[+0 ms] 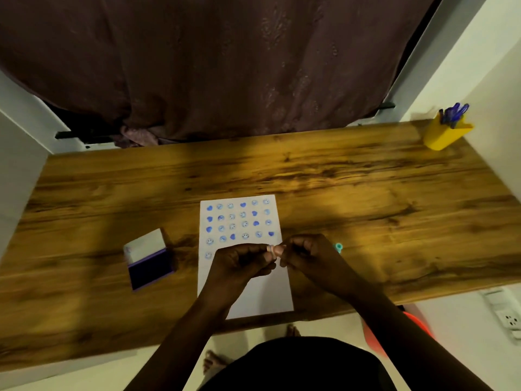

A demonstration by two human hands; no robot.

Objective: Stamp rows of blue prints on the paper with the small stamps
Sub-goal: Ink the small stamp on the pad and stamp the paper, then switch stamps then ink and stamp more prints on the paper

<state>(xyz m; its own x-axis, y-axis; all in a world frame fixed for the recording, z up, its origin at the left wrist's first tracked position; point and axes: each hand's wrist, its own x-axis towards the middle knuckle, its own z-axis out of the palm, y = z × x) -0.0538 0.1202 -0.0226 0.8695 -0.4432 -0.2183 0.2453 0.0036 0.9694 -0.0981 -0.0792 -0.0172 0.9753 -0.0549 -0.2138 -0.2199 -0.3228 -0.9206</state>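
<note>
A white paper [262, 292] lies on the wooden desk, its upper half filled with rows of blue hearts and smiley prints [239, 220]. Above its middle, my left hand [239, 263] and my right hand [307, 255] meet, both pinching a small pale stamp [275, 250] between their fingertips. An open ink pad [150, 266] with a dark blue surface and raised white lid sits left of the paper. A small teal stamp [338, 247] lies on the desk just right of my right hand.
A yellow pen holder [445, 135] with blue pens stands at the desk's [366, 193] far right corner. A dark curtain hangs behind the desk. White walls close in both sides. A power strip [507, 317] lies at the lower right.
</note>
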